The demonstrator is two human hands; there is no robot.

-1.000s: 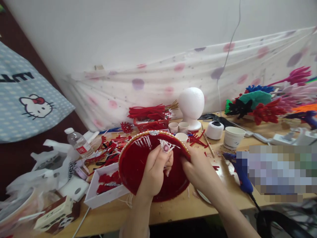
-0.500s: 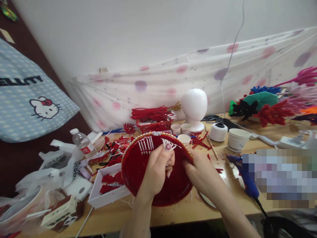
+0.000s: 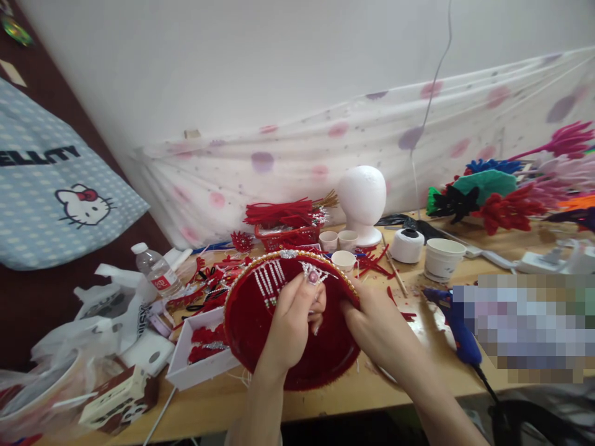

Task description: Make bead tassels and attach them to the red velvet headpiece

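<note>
A round dark red disc [image 3: 260, 334], velvety and tilted toward me, has a rim trimmed with gold beads and a silvery ornament at the top. White bead strands [image 3: 269, 282] hang from its upper left. My left hand [image 3: 295, 322], fingers curled, is in front of the disc and pinches another set of white bead strands [image 3: 320, 272] near the upper rim. With my right hand [image 3: 379, 319] I grip the disc's right edge, thumb on the face and the other fingers mostly hidden.
On the wooden table [image 3: 325, 406] are a white box [image 3: 199, 371] of red pieces, a plastic bottle [image 3: 158, 272], paper cups [image 3: 343, 261], a white foam head [image 3: 362, 195], a thread spool [image 3: 407, 246] and a blue glue gun [image 3: 465, 341]. Plastic bags [image 3: 106, 310] crowd the left side.
The disc has shifted slightly left and down, and its left bead strands now hang at more of a slant. Both hands keep the same hold. The view has shifted a little.
</note>
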